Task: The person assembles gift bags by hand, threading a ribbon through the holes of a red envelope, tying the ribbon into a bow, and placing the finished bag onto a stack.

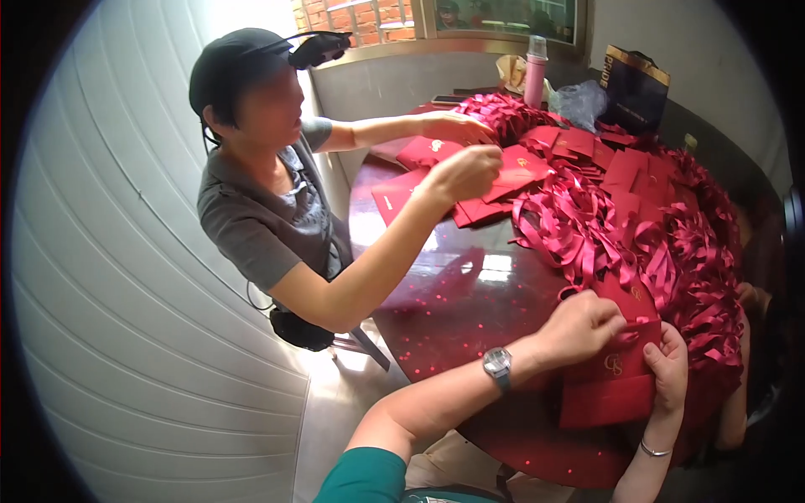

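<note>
A flat red paper gift bag (610,392) with a gold emblem and a folded lower part is tilted over the near right of the table. My right hand (668,366) grips its right edge, thumb on the front and fingers behind. At the bag's top edge, my left hand (584,329) is closed in a pinch on a pinkish-red ribbon (639,324); the fingertips partly hide it. Just beyond my hands lies another red bag (631,293) with a gold emblem, and a heap of loose ribbons (579,220) spreads past it.
Across the dark round table (444,314), a person in a grey shirt (267,197) reaches over red bags (520,172). A pink bottle (535,77), clear plastic bag (579,105) and dark blue carrier bag (635,90) stand behind. Another person's arm (734,402) is at right.
</note>
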Motion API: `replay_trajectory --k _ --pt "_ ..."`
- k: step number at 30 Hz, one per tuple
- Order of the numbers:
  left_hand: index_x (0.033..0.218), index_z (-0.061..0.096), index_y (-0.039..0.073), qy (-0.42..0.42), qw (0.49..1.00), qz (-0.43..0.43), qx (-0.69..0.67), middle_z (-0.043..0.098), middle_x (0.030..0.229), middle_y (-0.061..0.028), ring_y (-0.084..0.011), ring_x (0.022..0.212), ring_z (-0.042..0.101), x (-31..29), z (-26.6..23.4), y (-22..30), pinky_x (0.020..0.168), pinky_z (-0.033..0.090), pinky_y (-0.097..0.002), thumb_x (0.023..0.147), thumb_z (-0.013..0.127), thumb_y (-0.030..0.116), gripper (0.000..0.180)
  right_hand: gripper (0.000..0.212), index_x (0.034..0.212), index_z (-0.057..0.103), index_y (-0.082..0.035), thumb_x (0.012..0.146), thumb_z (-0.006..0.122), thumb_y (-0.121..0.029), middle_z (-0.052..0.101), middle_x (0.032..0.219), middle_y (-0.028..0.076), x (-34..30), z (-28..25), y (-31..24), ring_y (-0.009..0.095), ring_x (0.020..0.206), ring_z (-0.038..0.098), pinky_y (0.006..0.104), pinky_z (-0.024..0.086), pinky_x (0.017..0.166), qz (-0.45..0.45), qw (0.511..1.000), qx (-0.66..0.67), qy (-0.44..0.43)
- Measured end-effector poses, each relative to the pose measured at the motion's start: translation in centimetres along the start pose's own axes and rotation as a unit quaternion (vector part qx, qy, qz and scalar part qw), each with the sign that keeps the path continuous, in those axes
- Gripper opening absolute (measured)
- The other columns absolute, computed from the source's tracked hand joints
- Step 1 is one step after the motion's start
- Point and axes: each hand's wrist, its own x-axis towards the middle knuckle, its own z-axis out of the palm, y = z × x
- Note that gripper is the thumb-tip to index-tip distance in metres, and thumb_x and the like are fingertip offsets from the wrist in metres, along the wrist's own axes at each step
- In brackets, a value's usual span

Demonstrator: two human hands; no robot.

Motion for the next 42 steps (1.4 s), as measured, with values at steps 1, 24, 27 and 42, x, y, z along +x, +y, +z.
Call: replay_trajectory --k 1,24,27,42 --pt "0.084 0.067 0.003 -0.02 0.999 0.004 -0.04 0.064 0.076 -0.0151 -0.027 0.078 0.061 0.6 -0.7 -0.4 0.071 0.048 -0.0378 0.088 0.063 0.019 0.018 0.038 0.124 0.051 0.004 0.089 0.06 -0.007 0.063 0.116 0.01 -0.1 -0.1 -0.4 0.015 0.103 0.061 0.0289 0.048 0.092 -0.005 1.0 0.0 0.019" --pt "0.087 0.067 0.002 -0.079 0.995 0.019 0.063 0.065 0.083 -0.0121 -0.0301 0.082 0.064 1.4 -2.0 -2.2 0.073 0.05 -0.0352 0.076 0.059 -0.009 0.017 0.043 0.126 0.052 0.007 0.089 0.066 -0.008 0.065 0.116 0.009 0.5 -0.9 -0.2 0.014 0.104 0.062 0.0275 0.049 0.092 0.069 0.988 0.111 -0.081" --pt "0.092 0.067 0.002 0.1 0.985 0.058 0.13 0.065 0.092 -0.0135 -0.0306 0.089 0.062 1.3 -1.7 -1.1 0.078 0.05 -0.0352 0.075 0.055 -0.011 0.025 0.041 0.127 0.052 0.007 0.089 0.065 -0.006 0.064 0.116 0.009 0.3 -1.2 -0.1 0.014 0.105 0.061 0.0279 0.048 0.093 0.056 0.99 0.116 -0.059" --pt "0.09 0.067 0.004 -0.027 0.982 0.108 0.156 0.065 0.091 -0.0126 -0.0307 0.088 0.061 0.2 0.2 -1.4 0.077 0.048 -0.0402 0.075 0.07 0.005 0.016 0.038 0.109 0.067 -0.006 0.072 0.064 0.0 0.062 0.082 0.009 -6.4 3.8 -8.3 0.026 0.067 0.06 0.0362 0.05 0.062 -0.267 0.632 -0.692 0.224"
